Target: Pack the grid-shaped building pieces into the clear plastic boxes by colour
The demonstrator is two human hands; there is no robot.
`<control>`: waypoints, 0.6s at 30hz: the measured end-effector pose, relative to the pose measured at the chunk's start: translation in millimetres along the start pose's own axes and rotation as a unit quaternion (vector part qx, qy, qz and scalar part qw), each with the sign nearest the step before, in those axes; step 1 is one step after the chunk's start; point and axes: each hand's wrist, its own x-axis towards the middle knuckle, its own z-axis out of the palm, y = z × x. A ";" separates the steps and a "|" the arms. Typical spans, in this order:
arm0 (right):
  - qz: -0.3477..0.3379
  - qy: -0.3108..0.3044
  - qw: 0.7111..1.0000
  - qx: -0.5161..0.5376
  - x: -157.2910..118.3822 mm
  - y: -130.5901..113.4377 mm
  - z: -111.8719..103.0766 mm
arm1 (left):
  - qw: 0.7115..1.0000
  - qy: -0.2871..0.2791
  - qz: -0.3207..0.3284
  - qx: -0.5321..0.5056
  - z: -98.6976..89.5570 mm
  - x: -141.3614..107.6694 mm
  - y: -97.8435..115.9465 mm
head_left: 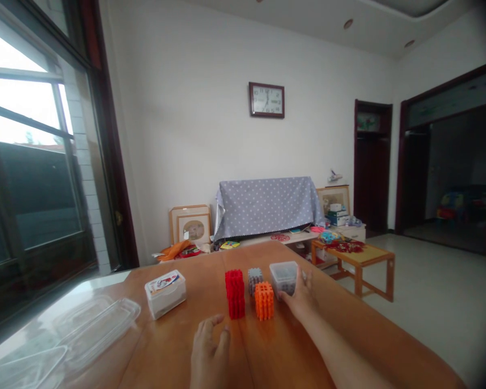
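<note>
Lg brown wooden table (170,346). L hand (208,348) over it, fingers half-curled, thumb apart, nothing held. R hand (302,297) w/ fingers & thumb spread at rt/near corner of clear rect. plastic tub (282,272); can't tell if gripped. White rect. plastic box w/ printed label (168,300) well to L. Tall red interlocking-plastic stack (235,294) mid-table; shorter orange plastic-piece block (264,301) & grey plastic-piece block (254,278) behind it, both btwn red & tub.

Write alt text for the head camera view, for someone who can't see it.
A person's right hand is against a clear plastic tub on a wooden table, beside red, orange and gray block stacks; the left hand is open nearby. A lidded box stands farther left, and a clock hangs on the wall.
</note>
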 end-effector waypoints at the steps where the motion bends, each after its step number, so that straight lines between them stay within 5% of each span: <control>1: -0.002 0.002 1.000 0.000 3.3 -0.4 2.6 | 1.000 -0.001 -0.003 -0.001 -0.4 0.8 -0.4; 18: -0.009 0.005 0.999 0.052 25.6 6.1 29.6 | 0.999 -0.016 -0.030 0.000 2.6 3.1 -3.0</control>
